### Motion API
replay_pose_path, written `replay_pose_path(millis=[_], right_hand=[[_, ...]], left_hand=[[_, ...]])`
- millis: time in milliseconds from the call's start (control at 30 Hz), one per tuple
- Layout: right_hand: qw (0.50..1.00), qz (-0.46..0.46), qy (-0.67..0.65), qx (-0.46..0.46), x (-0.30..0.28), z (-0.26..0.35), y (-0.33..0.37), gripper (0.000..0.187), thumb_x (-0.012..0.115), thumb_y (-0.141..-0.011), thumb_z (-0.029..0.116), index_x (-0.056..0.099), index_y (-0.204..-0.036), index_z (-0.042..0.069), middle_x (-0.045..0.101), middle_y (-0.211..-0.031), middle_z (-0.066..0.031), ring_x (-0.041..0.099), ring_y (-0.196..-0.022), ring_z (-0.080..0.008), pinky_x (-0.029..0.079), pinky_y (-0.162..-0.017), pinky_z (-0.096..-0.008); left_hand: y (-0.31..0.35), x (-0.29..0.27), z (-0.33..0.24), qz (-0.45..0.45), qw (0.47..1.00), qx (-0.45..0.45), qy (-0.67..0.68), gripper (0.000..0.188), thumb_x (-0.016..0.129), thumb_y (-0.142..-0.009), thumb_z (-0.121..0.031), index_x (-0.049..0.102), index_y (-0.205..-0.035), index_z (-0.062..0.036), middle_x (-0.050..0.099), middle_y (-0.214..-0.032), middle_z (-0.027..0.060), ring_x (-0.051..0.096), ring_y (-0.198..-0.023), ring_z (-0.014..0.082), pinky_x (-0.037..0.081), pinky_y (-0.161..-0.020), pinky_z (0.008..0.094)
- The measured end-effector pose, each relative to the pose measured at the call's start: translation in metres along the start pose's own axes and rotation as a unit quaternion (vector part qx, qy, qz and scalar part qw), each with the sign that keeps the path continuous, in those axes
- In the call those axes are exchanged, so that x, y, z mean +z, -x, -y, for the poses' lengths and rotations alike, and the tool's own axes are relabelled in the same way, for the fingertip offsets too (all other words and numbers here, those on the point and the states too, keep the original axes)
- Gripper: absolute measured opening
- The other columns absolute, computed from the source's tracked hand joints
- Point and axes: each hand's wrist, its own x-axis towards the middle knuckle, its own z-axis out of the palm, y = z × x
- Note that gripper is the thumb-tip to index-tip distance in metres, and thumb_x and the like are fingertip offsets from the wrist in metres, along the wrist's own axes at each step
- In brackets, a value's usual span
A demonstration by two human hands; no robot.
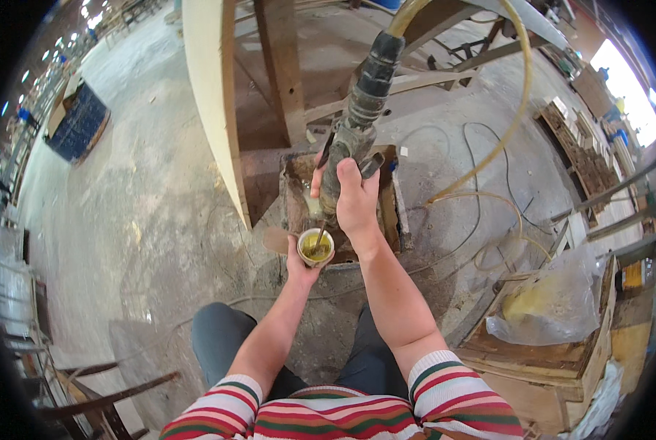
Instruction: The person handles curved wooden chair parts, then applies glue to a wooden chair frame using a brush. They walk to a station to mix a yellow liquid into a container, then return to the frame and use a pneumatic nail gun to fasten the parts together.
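Note:
My left hand (304, 264) is closed round a small pale cup (330, 256). Inside the cup is a yellow-green paste or liquid (312, 248), and a thin brown stick (321, 233) leans in it. Just above and to the right, my right hand (355, 202) grips a grimy, dark cylindrical power tool (368, 95). Its fingertips show on the tool's far left side, and the thumb lies along the near side. A yellowish hose (525, 73) runs from the tool's upper end. The tool's lower end is partly hidden by my right hand.
Below the tool a dirty open box (398, 213) stands on the concrete floor. A tall pale board (218, 110) rises beside it. Hoses and cables (475, 191) trail at right, near a wooden crate (482, 345) bearing a plastic bag (555, 301). A blue drum (78, 121) stands far left.

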Motion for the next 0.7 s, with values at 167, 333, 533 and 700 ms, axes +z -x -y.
replay_pose_path(millis=[167,333,533,700], right_hand=[[0.989,-0.096,-0.044,0.105,-0.015,0.002,0.002,0.03,0.056,-0.09,0.027,0.056,-0.091,-0.002,0.058,-0.067,-0.0077,0.055,-0.055,-0.0148,0.047,-0.053,-0.0278],[0.995,-0.059,-0.044,0.065,-0.025,0.005,-0.002,0.022,0.058,-0.088,0.021,0.055,-0.089,0.0,0.057,-0.066,-0.0057,0.053,-0.054,-0.0116,0.044,-0.05,-0.0263],[0.994,-0.069,-0.029,0.082,-0.032,0.005,-0.002,0.021,0.058,-0.088,0.02,0.054,-0.082,0.001,0.057,-0.065,-0.0052,0.054,-0.052,-0.0121,0.044,-0.047,-0.0259],[0.995,-0.076,-0.06,0.023,-0.008,0.019,-0.007,0.033,0.055,-0.09,0.03,0.057,-0.085,-0.002,0.058,-0.064,-0.0077,0.054,-0.048,-0.0146,0.045,-0.044,-0.0272]], left_hand=[[-0.006,-0.007,0.013,0.037,0.998,-0.021,-0.039,0.056,0.035,-0.09,-0.057,0.046,-0.125,-0.0144,0.048,-0.126,0.0121,0.047,-0.115,0.0347,0.038,-0.089,0.062],[0.005,0.007,0.019,-0.026,0.997,-0.036,-0.056,0.057,0.039,-0.089,-0.055,0.044,-0.128,-0.0138,0.048,-0.129,0.0099,0.045,-0.119,0.0324,0.04,-0.095,0.0529],[0.007,0.016,0.022,-0.024,0.996,-0.02,-0.086,0.058,0.041,-0.089,-0.053,0.043,-0.13,-0.012,0.045,-0.131,0.0119,0.044,-0.119,0.033,0.039,-0.095,0.0534],[0.0,-0.001,0.004,-0.009,0.999,0.001,-0.048,0.054,0.045,-0.089,-0.052,0.048,-0.123,-0.0113,0.049,-0.126,0.0134,0.047,-0.114,0.0362,0.039,-0.09,0.0618]])
